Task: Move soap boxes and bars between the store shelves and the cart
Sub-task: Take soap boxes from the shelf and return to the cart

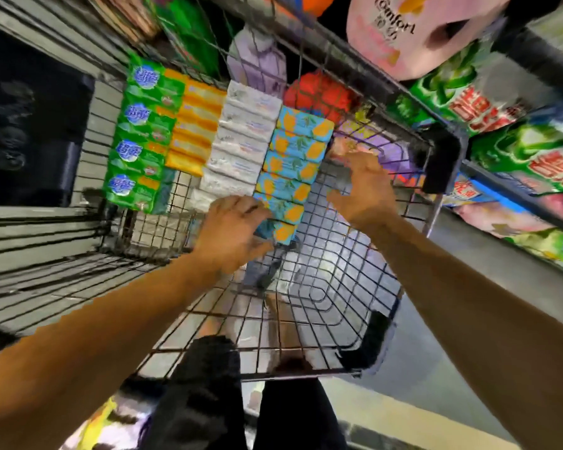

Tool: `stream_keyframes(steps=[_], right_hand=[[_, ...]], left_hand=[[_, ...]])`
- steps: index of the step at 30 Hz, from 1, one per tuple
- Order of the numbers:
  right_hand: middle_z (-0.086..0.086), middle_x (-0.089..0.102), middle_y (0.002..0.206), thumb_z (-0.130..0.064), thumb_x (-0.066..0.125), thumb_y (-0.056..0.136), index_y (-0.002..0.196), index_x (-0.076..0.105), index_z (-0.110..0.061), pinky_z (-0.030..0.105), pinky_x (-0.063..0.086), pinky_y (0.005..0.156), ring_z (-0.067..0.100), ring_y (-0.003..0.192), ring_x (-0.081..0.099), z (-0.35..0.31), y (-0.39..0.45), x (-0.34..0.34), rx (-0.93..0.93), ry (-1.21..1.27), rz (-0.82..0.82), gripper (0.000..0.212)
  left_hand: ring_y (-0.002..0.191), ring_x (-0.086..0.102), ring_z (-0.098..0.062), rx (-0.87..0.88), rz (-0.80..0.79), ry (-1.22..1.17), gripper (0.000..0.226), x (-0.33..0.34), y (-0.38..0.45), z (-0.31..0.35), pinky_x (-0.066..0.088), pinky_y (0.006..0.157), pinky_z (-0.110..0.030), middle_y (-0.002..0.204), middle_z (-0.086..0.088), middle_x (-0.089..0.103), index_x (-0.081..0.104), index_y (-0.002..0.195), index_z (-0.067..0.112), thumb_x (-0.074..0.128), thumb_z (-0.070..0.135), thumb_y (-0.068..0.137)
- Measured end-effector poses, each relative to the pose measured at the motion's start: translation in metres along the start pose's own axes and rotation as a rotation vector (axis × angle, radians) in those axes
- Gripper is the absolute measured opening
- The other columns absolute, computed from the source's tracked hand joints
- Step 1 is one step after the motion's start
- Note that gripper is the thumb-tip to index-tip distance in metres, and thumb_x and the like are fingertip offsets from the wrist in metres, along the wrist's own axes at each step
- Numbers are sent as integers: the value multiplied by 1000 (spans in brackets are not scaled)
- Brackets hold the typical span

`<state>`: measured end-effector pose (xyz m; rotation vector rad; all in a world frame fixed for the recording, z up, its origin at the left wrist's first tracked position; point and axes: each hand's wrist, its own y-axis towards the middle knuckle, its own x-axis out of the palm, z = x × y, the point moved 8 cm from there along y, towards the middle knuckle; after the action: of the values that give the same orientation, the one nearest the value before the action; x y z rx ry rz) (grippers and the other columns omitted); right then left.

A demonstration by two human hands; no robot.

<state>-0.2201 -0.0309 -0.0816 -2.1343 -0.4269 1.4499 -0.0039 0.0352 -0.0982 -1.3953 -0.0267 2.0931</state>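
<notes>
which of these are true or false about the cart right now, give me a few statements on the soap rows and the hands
1. The soap in the cart lies in four side-by-side rows. True.
2. The left hand grips a green soap box. False: it holds the nearest blue and orange soap box.
3. The white soap row lies between the orange soap row and the blue and orange row. True.
4. The green soap row sits at the right end. False: it is the leftmost row.
5. The right hand is inside the cart. True.

soap boxes (215, 138) in cart (322, 287) | shelves (517, 131) right, seemingly adjacent
</notes>
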Motion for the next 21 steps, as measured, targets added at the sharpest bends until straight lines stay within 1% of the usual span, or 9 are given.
stream_keyframes(steps=[2,3,6,9,11,14,16,18,21], right_hand=[[20,46,136,-30,74,81,137,48,-4,42,40,100,41,122,48,4,13,2,46,82,43,67],[22,48,134,-31,71,79,135,49,-2,41,39,100,40,122,47,5,18,5,56,115,62,67],[21,51,135,-33,59,70,137,50,-1,38,33,109,38,128,45,7,29,12,45,146,139,75],[20,51,134,-29,56,70,139,49,-6,43,36,110,39,126,46,13,38,19,103,127,195,73],[17,50,134,-26,57,72,138,49,-13,41,37,108,38,125,44,17,41,20,152,53,246,67],[12,45,138,-12,59,75,133,48,-16,40,32,107,36,129,38,19,44,21,228,-41,300,59],[10,43,137,-6,56,77,128,48,-18,40,34,101,34,126,39,19,47,20,267,-78,333,53],[9,45,134,-5,56,80,122,51,-20,39,36,95,33,122,42,19,50,18,275,-139,355,45],[6,48,131,-10,60,84,116,56,-21,41,34,98,31,124,41,24,52,16,287,-186,377,35]], left_hand=[[103,47,-29,23,107,-14,60,-2,3,-3,44,84,-48,111,-5,58,65,113,24,57,63,68],[103,45,-28,48,146,-13,59,-1,3,-3,43,83,-47,110,-4,56,64,112,25,64,62,66],[103,44,-28,101,174,38,62,6,3,-6,40,82,-46,110,-3,54,64,111,24,83,53,60],[101,44,-28,135,209,74,59,8,3,-6,33,81,-42,108,-4,56,59,109,24,83,47,60],[100,43,-26,164,252,93,52,6,4,-4,30,80,-39,105,-4,59,57,108,24,76,44,63],[98,44,-24,187,317,73,43,5,2,-3,29,82,-39,101,-2,61,66,106,21,71,40,67],[98,46,-25,209,335,75,48,7,1,-3,30,82,-39,101,-2,61,64,109,21,78,37,66],[98,47,-27,232,328,91,58,10,0,-4,31,82,-40,103,-3,60,58,113,23,83,35,62],[99,48,-28,232,295,97,64,10,1,-4,33,83,-42,105,-4,61,54,115,23,86,33,60]])
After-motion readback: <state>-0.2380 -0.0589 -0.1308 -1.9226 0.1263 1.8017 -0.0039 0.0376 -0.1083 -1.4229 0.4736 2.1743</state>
